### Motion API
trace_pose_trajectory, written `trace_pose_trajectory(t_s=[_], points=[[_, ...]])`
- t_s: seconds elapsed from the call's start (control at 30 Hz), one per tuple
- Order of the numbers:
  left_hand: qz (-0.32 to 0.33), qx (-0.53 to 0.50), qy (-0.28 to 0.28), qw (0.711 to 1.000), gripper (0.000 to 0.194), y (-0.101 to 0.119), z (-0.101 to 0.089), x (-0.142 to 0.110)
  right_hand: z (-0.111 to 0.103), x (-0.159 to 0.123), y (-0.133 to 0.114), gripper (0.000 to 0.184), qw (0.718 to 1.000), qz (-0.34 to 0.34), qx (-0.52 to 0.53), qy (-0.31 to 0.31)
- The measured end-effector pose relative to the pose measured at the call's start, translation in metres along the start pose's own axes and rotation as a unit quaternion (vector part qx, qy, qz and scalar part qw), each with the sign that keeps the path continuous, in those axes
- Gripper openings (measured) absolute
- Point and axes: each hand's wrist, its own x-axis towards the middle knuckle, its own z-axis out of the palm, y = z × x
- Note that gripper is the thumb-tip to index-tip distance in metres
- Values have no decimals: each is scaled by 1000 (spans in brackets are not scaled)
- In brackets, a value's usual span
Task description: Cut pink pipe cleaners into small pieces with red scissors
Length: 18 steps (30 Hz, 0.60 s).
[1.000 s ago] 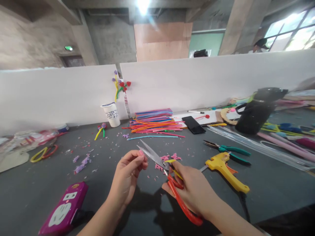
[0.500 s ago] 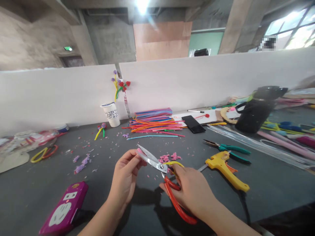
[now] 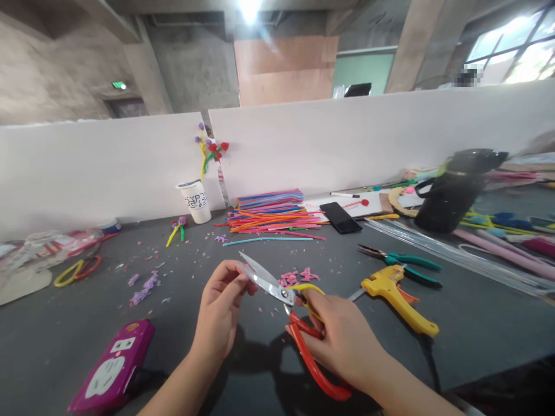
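My left hand [image 3: 223, 303] is closed in a pinch, thumb against forefinger, right beside the scissor blades. What it pinches is hidden now; half a second ago a small bit of pink pipe cleaner showed at these fingertips. Scissors [image 3: 271, 286] with one red and one yellow handle are gripped in my right hand [image 3: 340, 332], blades pointing up and left across the left fingertips. Behind the scissors lies a small heap of short pink pipe cleaner pieces [image 3: 307, 274].
Bundled pipe cleaners [image 3: 273, 216], a phone [image 3: 340, 218] and a paper cup [image 3: 195, 202] stand along the back. Pliers [image 3: 411, 262], a yellow glue gun [image 3: 399, 294] and a black jug [image 3: 453, 196] are at right. A purple power strip [image 3: 115, 367] and purple scraps [image 3: 145, 289] lie left.
The scissor blades have drawn nearer together at the left fingertips, and the pink bit there has gone from sight. My right hand has shifted slightly right.
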Motion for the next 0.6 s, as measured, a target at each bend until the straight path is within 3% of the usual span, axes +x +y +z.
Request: trace_pose_trajectory(t_s=[0.13,0.6], points=[[3,13,-17,1000,5,-3,0,-1,3,-1,5,33,997,-36,-45,44],[-13,-46,9,999,5,2,2,-1,17,-1,3,32,987,-46,-143,54]])
